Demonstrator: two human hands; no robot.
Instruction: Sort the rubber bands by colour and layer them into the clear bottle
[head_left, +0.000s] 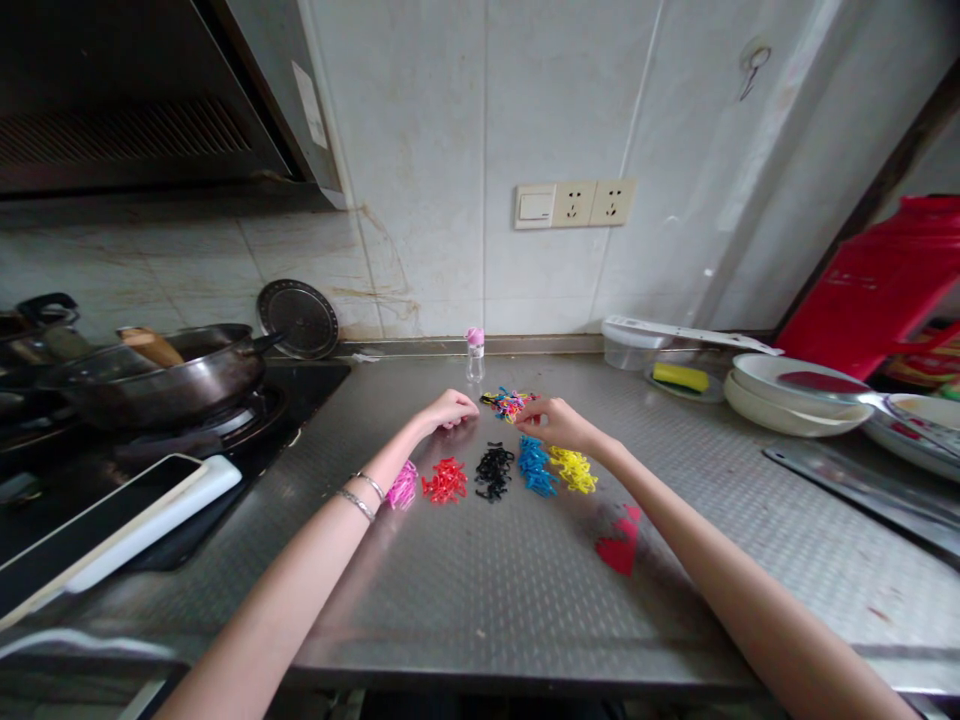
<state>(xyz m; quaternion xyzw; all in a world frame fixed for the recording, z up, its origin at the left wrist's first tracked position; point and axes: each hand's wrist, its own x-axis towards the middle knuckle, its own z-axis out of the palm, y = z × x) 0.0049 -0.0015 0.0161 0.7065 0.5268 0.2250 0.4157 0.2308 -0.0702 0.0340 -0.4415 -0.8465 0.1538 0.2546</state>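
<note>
My left hand [448,409] rests on the steel counter [510,590] with its fingers curled, just left of a mixed heap of small coloured clips [507,403]. My right hand [553,421] pinches at the right edge of that heap; what is in its fingers is too small to name. In front of the hands lie sorted piles in a row: pink [403,485], red [445,481], black [493,471], blue [535,466] and yellow [574,469]. A small clear bottle with a pink cap [475,356] stands behind the heap.
A dark wok [161,380] sits on the stove at left, with a phone [97,525] near the counter's front left. White plates [795,395], a yellow sponge [680,377] and a red bag [874,285] are at the right. A red reflection [619,545] shows on the counter.
</note>
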